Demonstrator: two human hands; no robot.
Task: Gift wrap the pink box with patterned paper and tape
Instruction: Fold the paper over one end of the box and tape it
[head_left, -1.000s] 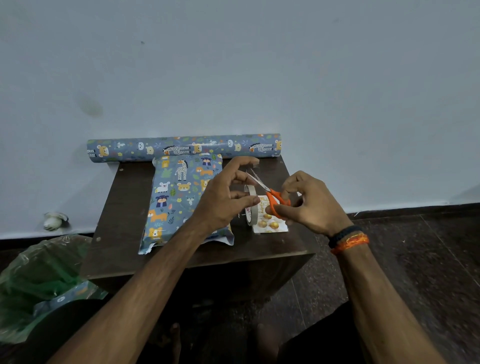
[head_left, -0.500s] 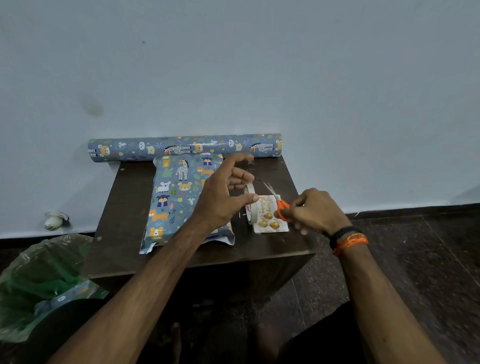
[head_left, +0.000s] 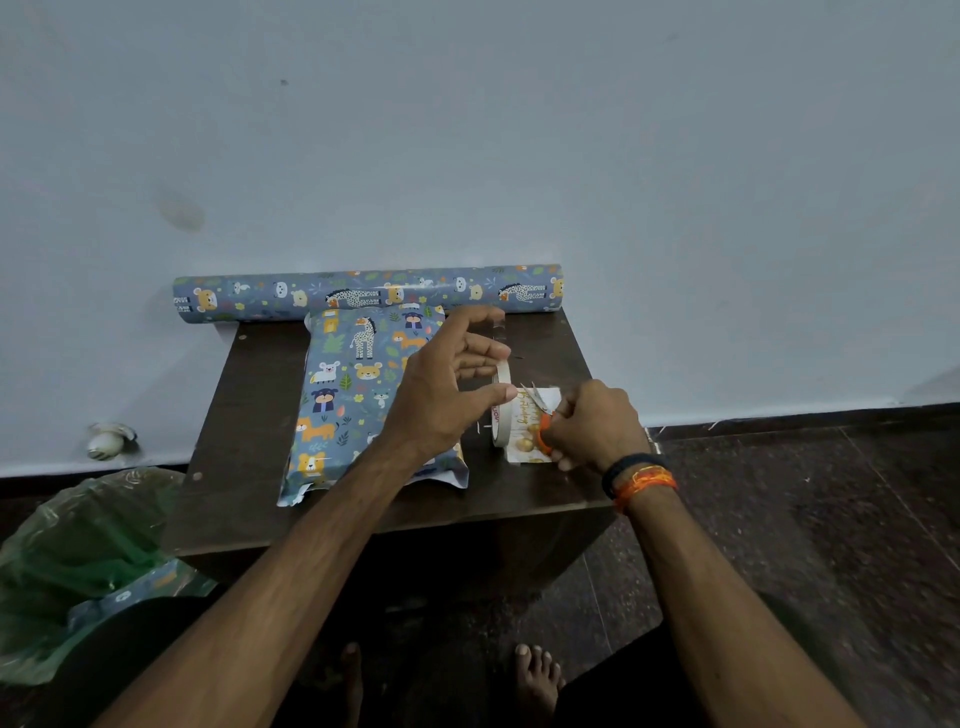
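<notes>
The box (head_left: 358, 395), wrapped in blue animal-print paper with loose white ends, lies mid-table (head_left: 249, 415). At its 3 o'clock, the left hand (head_left: 447, 384) pinches a clear tape strip (head_left: 497, 328); the right hand (head_left: 592, 423) grasps orange scissors (head_left: 543, 421) beside the tape roll (head_left: 501, 402).

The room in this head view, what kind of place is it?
Probably a room at home, not a workshop: a small dark wooden table set against a plain painted wall, a dark stone floor, and bare feet under the table.
</notes>
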